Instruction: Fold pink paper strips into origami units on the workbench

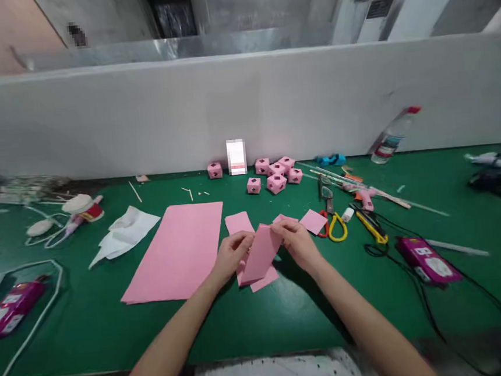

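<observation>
Both my hands hold one pink paper strip (261,252) tilted up above the green table (91,330). My left hand (232,254) pinches its left edge and my right hand (296,239) pinches its upper right corner. Under the strip lies another pink strip (239,224), with a small pink square (313,221) to the right. A large pink sheet (177,252) lies flat just left of my left hand. Several small pink paper cubes (276,177) stand at the back near the white wall.
Scissors with red and yellow handles (332,222), a yellow cutter (371,227), a pink glue gun (362,193) and black cables lie to the right. A magenta pack (427,260) lies farther right, another (6,309) far left. White tissue (125,234), a glue tube (84,217) and a bottle (393,136) are about.
</observation>
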A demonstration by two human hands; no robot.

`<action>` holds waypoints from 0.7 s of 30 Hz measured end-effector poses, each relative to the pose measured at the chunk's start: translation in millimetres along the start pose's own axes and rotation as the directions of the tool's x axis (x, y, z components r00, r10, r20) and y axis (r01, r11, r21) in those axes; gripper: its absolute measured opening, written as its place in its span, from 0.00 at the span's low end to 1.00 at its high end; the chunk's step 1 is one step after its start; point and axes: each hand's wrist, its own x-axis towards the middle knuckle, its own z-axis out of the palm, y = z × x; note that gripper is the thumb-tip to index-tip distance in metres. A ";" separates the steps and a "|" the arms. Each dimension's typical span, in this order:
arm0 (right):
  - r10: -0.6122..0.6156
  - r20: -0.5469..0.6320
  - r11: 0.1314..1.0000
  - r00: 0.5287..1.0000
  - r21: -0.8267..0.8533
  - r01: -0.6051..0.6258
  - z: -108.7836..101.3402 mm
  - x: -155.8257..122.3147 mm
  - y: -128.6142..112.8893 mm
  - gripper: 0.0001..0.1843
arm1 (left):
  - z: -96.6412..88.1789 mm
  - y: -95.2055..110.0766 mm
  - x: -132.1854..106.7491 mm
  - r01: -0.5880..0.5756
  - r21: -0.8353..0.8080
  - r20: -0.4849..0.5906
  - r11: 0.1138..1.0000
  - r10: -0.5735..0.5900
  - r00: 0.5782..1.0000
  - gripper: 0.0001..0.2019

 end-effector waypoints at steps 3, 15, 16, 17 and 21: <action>0.014 -0.042 0.999 0.999 0.037 -0.013 1.6 -0.1 -2.3 0.13 | 0.1 -1.5 0.6 0.001 0.013 0.013 1.000 -0.001 1.000 0.18; -0.011 -0.061 0.995 0.998 0.097 0.016 -1.3 2.8 1.0 0.13 | 0.6 2.7 -4.7 -0.035 -0.075 -0.011 0.997 0.034 0.999 0.15; -0.002 -0.056 0.995 0.998 0.101 0.008 -1.5 3.0 1.2 0.13 | 0.3 1.7 -4.5 -0.039 -0.089 -0.005 0.995 0.039 0.999 0.16; 0.010 -0.051 0.995 0.999 0.104 -0.004 -1.6 3.1 1.5 0.13 | 0.3 0.4 -4.0 -0.041 -0.102 -0.001 0.994 0.041 0.999 0.17; 0.016 -0.020 0.999 1.000 0.047 -0.015 -1.0 2.9 3.9 0.14 | 2.3 -6.0 -1.7 -0.051 -0.077 -0.016 0.996 0.050 0.999 0.16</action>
